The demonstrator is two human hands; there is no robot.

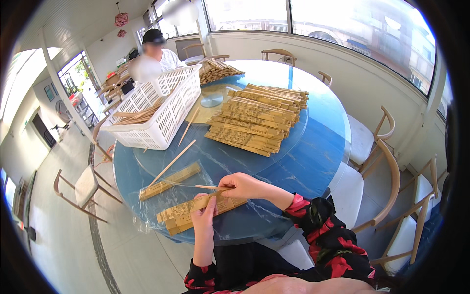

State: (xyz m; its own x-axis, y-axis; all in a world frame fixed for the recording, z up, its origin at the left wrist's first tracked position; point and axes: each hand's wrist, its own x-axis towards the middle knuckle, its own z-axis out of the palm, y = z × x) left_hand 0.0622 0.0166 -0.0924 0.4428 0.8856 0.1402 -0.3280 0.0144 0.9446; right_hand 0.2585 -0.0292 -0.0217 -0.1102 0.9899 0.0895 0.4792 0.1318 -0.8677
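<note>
Round blue glass bench (303,161), near edge: left hand (203,213) grips a printed paper sleeve (188,209), right hand (242,186) pinches a chopstick (205,186) at its mouth; a skewed feed could tear the sleeve or knock the stack beneath (196,223) off.

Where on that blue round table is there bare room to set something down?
Bare blue table lies right of the stacked paper sleeves, toward the chairs. Crowded: around the white basket and near both hands.
</note>
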